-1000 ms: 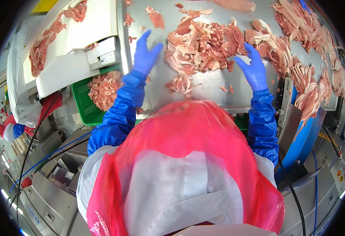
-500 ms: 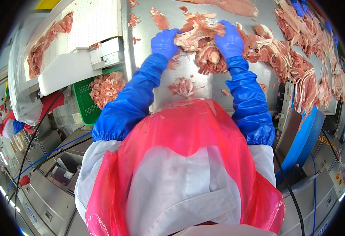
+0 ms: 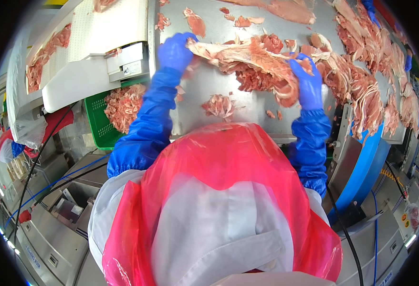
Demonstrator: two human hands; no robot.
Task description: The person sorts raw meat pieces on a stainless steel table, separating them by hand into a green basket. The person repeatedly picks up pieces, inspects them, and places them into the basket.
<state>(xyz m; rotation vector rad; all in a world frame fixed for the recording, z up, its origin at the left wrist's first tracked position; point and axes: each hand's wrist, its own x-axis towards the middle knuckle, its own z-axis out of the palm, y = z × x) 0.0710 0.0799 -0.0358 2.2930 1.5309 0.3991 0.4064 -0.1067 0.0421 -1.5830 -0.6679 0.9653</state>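
Note:
Between my two blue-gloved hands a long slice of raw meat (image 3: 240,55), pink with pale fat, is stretched out above the steel table (image 3: 262,121). The fingers of my left hand (image 3: 176,52) are closed on its pale left end. My right hand (image 3: 308,86) grips the other end, where the meat sags toward me. Beneath the slice lies a heap of darker red meat pieces (image 3: 250,80), partly hidden by it. Closer to my apron sits a small clump of meat scraps (image 3: 219,107).
At the left is a white conveyor belt (image 3: 107,31) carrying meat strips (image 3: 47,59). Below it stands a green crate (image 3: 97,121) of meat pieces. Rows of sliced meat (image 3: 362,90) cover the table's right side. Another person's gloved hand (image 3: 369,9) shows at the far right.
My hands have moved apart, the left to the left and the right to the right and nearer me. The bunched meat between them is now drawn out into a long slice.

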